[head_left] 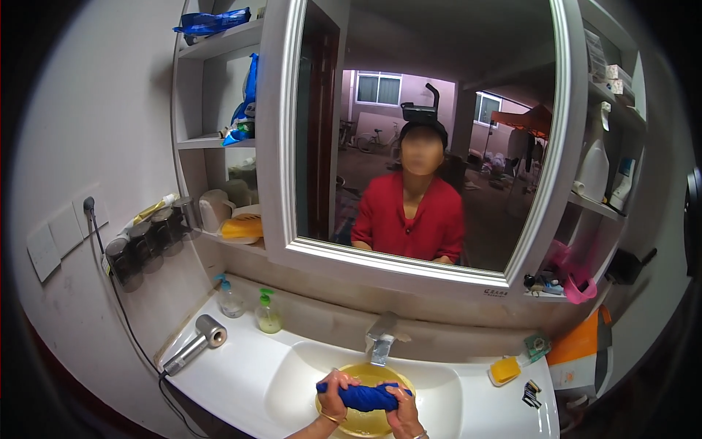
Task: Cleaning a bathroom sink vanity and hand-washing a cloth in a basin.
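Observation:
A dark blue cloth (365, 396), bunched into a thick roll, stretches between my two hands. My left hand (335, 391) is closed round its left end, and my right hand (404, 413) grips the other end. Beneath the cloth sits a yellow basin (360, 428), partly hidden by my hands and the cloth; how much it holds I cannot tell. The basin stands in the white sink (296, 388), just below the metal faucet (381, 338). Each wrist wears a band or bracelet.
Left on the counter lie a grey hair dryer (196, 345) with its cord and two pump bottles (231, 300), (268, 313). At right are a yellow soap or sponge (504, 370) and small dark items (531, 395). Above hangs a white-framed mirror cabinet (398, 268) with side shelves.

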Demonstrator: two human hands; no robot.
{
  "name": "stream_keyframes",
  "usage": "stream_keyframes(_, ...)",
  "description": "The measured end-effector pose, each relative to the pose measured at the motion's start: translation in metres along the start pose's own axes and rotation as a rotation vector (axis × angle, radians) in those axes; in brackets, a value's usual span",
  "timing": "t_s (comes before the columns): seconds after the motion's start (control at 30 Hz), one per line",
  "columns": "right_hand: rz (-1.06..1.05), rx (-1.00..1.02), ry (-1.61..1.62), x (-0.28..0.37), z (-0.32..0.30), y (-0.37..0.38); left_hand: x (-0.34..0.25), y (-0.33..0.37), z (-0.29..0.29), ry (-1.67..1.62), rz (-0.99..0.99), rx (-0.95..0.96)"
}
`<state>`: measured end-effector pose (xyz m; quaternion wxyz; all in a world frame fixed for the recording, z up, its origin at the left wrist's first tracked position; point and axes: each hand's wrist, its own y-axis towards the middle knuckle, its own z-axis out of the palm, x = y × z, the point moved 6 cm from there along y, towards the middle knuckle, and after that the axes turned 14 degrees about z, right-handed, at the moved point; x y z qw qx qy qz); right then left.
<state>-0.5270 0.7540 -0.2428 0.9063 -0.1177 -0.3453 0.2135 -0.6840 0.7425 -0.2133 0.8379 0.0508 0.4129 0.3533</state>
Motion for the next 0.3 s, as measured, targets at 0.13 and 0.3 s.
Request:
stream_keyframes(0.13, -0.365, 0.011, -0.557, 0.029, 0.05, -0.024, 0.04, -0.009, -0.018, -0.258, -0.491, -0.24)
stream_keyframes(0.3, -0.715, 0.259, -1.192, 0.031, 0.104, -0.054, 0.065, -0.013, -0.019, -0.336, -1.011, 0.041)
